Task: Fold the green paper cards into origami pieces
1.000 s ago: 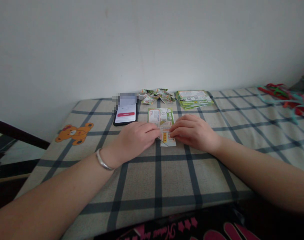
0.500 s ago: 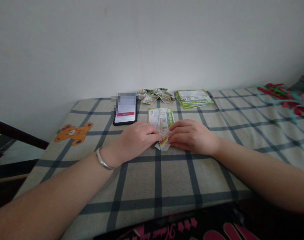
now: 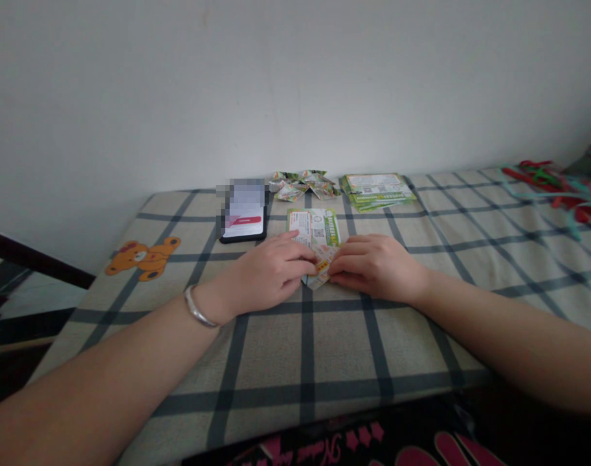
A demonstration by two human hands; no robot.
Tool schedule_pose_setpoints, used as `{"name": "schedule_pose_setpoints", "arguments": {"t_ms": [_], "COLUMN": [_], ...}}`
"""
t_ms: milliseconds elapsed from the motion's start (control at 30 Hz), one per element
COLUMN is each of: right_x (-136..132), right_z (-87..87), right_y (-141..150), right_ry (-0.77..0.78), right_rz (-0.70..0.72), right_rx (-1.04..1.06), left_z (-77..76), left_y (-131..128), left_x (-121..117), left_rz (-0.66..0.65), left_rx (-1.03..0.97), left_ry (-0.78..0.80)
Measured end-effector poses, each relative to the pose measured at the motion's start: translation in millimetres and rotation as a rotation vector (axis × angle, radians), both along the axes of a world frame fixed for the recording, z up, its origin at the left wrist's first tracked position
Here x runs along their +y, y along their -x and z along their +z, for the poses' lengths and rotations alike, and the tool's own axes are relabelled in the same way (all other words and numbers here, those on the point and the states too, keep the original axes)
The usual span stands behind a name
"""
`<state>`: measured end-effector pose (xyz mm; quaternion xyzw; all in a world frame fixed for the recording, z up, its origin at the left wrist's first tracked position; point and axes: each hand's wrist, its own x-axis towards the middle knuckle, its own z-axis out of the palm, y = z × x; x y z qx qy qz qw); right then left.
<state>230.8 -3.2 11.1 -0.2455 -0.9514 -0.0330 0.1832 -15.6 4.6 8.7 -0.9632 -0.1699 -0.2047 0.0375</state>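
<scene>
A printed paper card [image 3: 318, 228], green and white with a QR code, lies in front of me on the tablecloth. Its near end is folded over into a point that shows orange and white print. My left hand [image 3: 276, 266] grips the folded part at its left edge, fingers bent, a wrist bangle behind it. On the opposite edge, my right hand [image 3: 367, 264] has its fingers curled together against the fold. The fingertips hide parts of both edges. Just beyond are several folded paper pieces [image 3: 302, 186] and a stack of similar cards [image 3: 379, 190].
A phone [image 3: 244, 217] with a lit screen lies left of the card. An orange bear cutout [image 3: 144, 257] rests near the left table edge. Red, green and teal strips [image 3: 550, 188] lie at the far right. A wall [image 3: 295, 84] rises behind the checked tablecloth [image 3: 270, 362].
My left fingers have spread slightly and shifted on the card, one finger now reaching up its left side. The folded near end has changed shape a little. My right hand has barely moved.
</scene>
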Motion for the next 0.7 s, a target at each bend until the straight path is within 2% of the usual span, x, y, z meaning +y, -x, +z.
{"name": "schedule_pose_setpoints", "arguments": {"t_ms": [100, 333, 600, 700], "right_x": [0.0, 1.3, 0.6, -1.7], "right_z": [-0.5, 0.0, 3.8, 3.7], "right_y": [0.4, -0.5, -2.8, -1.3], "right_ry": [0.036, 0.102, 0.077, 0.005], "right_rz": [-0.023, -0.060, -0.151, -0.165], "right_rx": [-0.008, 0.031, -0.019, -0.054], "left_z": [0.8, 1.7, 3.2, 4.1], "left_y": [-0.6, 0.6, -0.3, -1.5], "left_x": [-1.7, -1.7, -3.5, -5.4], "left_rz": [0.006, 0.036, 0.132, 0.144], "left_rx": [0.015, 0.088, 0.110, 0.100], "left_ry": [0.026, -0.019, -0.015, 0.010]}}
